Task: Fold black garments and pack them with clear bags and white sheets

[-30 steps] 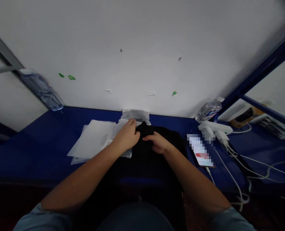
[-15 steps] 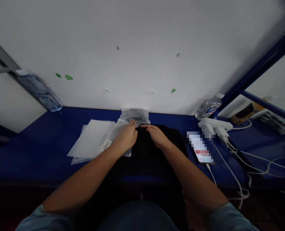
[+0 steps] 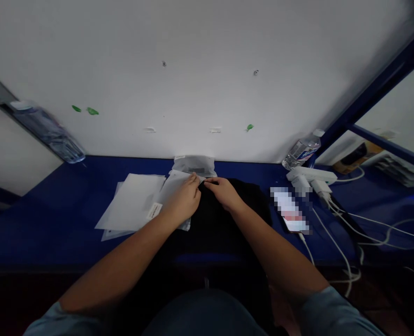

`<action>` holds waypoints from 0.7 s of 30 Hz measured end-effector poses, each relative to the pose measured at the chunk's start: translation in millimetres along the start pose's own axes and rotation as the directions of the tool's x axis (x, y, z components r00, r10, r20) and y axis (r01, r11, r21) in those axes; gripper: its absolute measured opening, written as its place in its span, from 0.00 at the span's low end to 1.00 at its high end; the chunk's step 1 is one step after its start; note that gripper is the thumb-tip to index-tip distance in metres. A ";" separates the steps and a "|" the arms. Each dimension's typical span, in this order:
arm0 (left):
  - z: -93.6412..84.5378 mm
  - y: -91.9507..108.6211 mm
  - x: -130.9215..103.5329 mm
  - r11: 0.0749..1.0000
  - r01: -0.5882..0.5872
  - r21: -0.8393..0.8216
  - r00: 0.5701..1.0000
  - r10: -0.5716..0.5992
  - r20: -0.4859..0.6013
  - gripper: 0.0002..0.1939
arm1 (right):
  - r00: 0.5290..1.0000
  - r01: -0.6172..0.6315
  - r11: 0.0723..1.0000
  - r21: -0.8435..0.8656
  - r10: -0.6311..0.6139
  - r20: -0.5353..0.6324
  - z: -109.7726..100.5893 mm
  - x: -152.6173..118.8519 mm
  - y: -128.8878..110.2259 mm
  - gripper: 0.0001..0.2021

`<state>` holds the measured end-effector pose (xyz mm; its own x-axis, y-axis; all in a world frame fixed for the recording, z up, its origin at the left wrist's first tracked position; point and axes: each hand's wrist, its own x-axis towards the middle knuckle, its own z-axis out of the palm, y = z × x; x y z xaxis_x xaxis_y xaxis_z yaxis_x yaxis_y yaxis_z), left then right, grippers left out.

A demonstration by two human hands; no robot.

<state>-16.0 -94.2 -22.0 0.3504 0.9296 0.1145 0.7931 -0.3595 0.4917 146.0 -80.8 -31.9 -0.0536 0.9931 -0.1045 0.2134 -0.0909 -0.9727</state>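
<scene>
A frosted plastic bag (image 3: 172, 187) with a small white label (image 3: 154, 211) lies in front of me, partly over a dark black cloth item (image 3: 214, 214). My left hand (image 3: 186, 198) rests on the bag's right side, fingers stretched out and lying flat. My right hand (image 3: 224, 192) is closed in a pinch at the bag's upper right corner, just right of the left fingertips. Its lower fingers are curled above the black cloth. Left of them lies a stack of frosted bags (image 3: 130, 200). Behind the hands, another clear bag (image 3: 195, 165) leans against the wall.
At right lie a phone (image 3: 291, 210) on a charging cable and a white power strip (image 3: 312, 175) with trailing cords. Plastic bottles stand at the back left (image 3: 49, 133) and back right (image 3: 303, 150). A white wall (image 3: 207, 84) closes off the blue table (image 3: 67, 196).
My right fingers have bent from stretched out into a pinch at the bag's corner. The left hand stays on the bag. The whole view has shifted slightly.
</scene>
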 end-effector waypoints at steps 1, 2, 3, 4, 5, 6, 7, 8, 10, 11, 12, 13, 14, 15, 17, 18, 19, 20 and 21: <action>-0.8 0.1 -1.3 1.000 -0.001 0.006 1.000 0.001 0.018 0.29 | 0.998 -0.002 1.000 -0.029 0.000 -0.070 0.1 0.1 1.0 0.13; -1.6 -0.4 -2.5 1.000 0.000 0.018 0.999 0.000 0.036 0.30 | 0.992 0.003 0.998 -0.069 -0.012 -0.126 -0.9 -0.3 1.7 0.15; -2.4 -1.6 -3.6 0.999 0.003 0.040 0.998 -0.006 0.055 0.31 | 0.986 0.010 0.993 -0.117 -0.030 -0.166 -3.3 -1.4 2.0 0.19; -3.0 -3.4 -4.6 0.998 0.009 0.069 0.997 -0.014 0.073 0.32 | 0.981 0.014 0.986 -0.165 -0.045 -0.186 -7.0 -3.1 1.8 0.23; -3.1 -5.6 -5.4 0.995 0.012 0.100 0.996 -0.021 0.085 0.34 | 0.981 0.010 0.977 -0.211 -0.050 -0.187 -12.1 -5.6 1.1 0.27; -2.7 -8.0 -6.1 0.991 0.012 0.130 0.996 -0.024 0.090 0.35 | 0.984 -0.001 0.968 -0.251 -0.043 -0.171 -18.1 -8.8 -0.3 0.30; -1.9 -10.1 -6.8 0.988 0.007 0.157 0.996 -0.020 0.086 0.36 | 0.991 -0.016 0.960 -0.281 -0.023 -0.135 -24.6 -12.3 -2.1 0.33; -0.5 -11.9 -7.4 0.984 -0.004 0.177 0.997 -0.009 0.073 0.35 | 0.996 -0.038 0.954 -0.298 0.014 -0.085 -30.8 -16.1 -4.3 0.36; 2.8 -13.6 -8.3 0.978 -0.039 0.207 0.999 0.034 0.030 0.32 | 0.994 -0.078 0.957 -0.279 0.097 0.054 -40.3 -23.6 -9.6 0.41; 4.3 -13.7 -8.7 0.974 -0.055 0.219 0.998 0.055 0.006 0.30 | 0.985 -0.071 0.966 -0.247 0.108 0.136 -42.9 -26.9 -12.4 0.42; 5.2 -13.5 -8.8 0.972 -0.064 0.226 0.998 0.069 -0.015 0.29 | 0.972 -0.051 0.977 -0.205 0.096 0.214 -43.9 -29.8 -15.0 0.42; 5.6 -13.2 -8.8 0.971 -0.065 0.230 0.997 0.074 -0.031 0.28 | 0.958 -0.020 0.987 -0.161 0.064 0.278 -43.6 -32.1 -17.3 0.40; 5.3 -12.9 -8.7 0.972 -0.058 0.229 0.997 0.070 -0.043 0.28 | 0.945 0.015 0.993 -0.118 0.025 0.327 -42.3 -33.7 -19.2 0.36; 4.5 -12.8 -8.4 0.973 -0.044 0.225 0.997 0.058 -0.053 0.28 | 0.931 0.044 0.996 -0.084 -0.011 0.364 -40.5 -34.6 -20.4 0.31; 2.1 -12.9 -7.9 0.977 -0.011 0.214 0.997 0.028 -0.076 0.28 | 0.907 0.071 0.996 -0.060 -0.039 0.420 -36.7 -34.2 -20.5 0.21; 0.8 -12.9 -7.7 0.978 0.000 0.208 0.996 0.019 -0.088 0.28 | 0.899 0.063 0.996 -0.063 -0.029 0.437 -35.1 -32.9 -19.3 0.18; -0.2 -12.6 -7.6 0.979 0.004 0.202 0.995 0.017 -0.099 0.28 | 0.896 0.045 0.997 -0.069 -0.009 0.444 -33.7 -31.3 -17.4 0.18; -1.1 -11.8 -7.7 0.980 0.003 0.199 0.994 0.019 -0.106 0.28 | 0.898 0.022 0.997 -0.071 0.011 0.440 -32.4 -29.4 -15.1 0.19; -1.9 -10.4 -7.8 0.980 -0.001 0.197 0.994 0.023 -0.109 0.28 | 0.906 -0.002 0.998 -0.056 0.026 0.422 -30.9 -27.4 -12.5 0.20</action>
<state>-28.0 -97.5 -26.4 0.3118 0.9245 0.2193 0.8754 -0.3692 0.3121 174.9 -104.6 -10.5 -0.4550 0.8661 -0.2071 0.2683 -0.0884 -0.9593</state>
